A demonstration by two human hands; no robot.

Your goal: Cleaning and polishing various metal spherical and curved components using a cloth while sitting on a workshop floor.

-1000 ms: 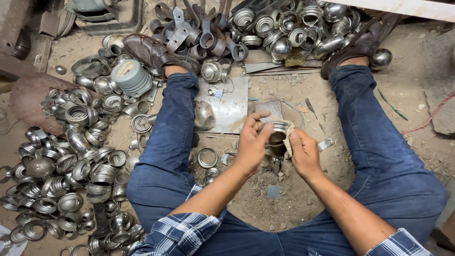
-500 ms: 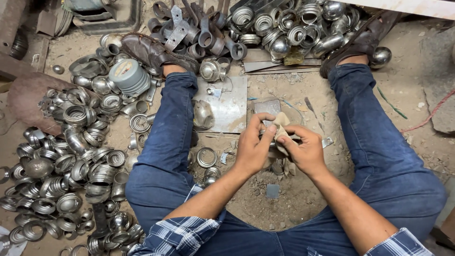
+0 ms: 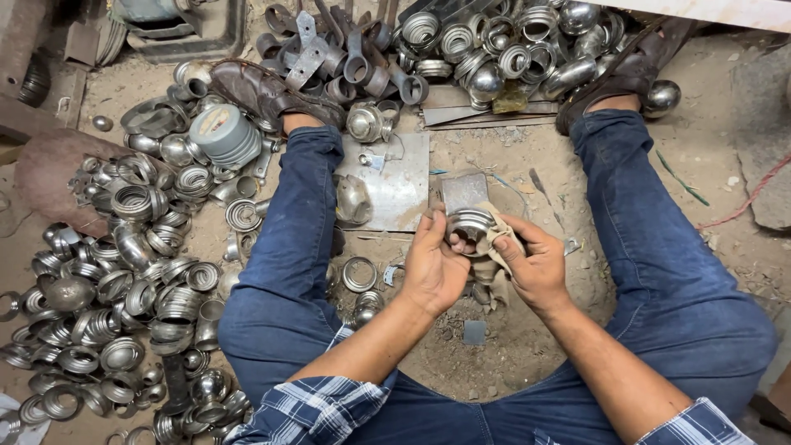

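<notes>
The ring (image 3: 470,224) is ribbed, dull-shining metal; the rag (image 3: 500,239) against it is limp, grimy cloth. At nine o'clock the heap of rings (image 3: 124,288) gleams like worn steel. The flat plate (image 3: 395,185) looks matt, and the ground (image 3: 511,346) is rough and dusty.

metal ring (image 3: 470,224) and cloth (image 3: 497,239) between left hand (image 3: 434,268) and right hand (image 3: 535,268), above floor (image 3: 511,346); flat plate (image 3: 394,185) just beyond; ring pile (image 3: 124,272) left of left leg (image 3: 284,239).
</notes>
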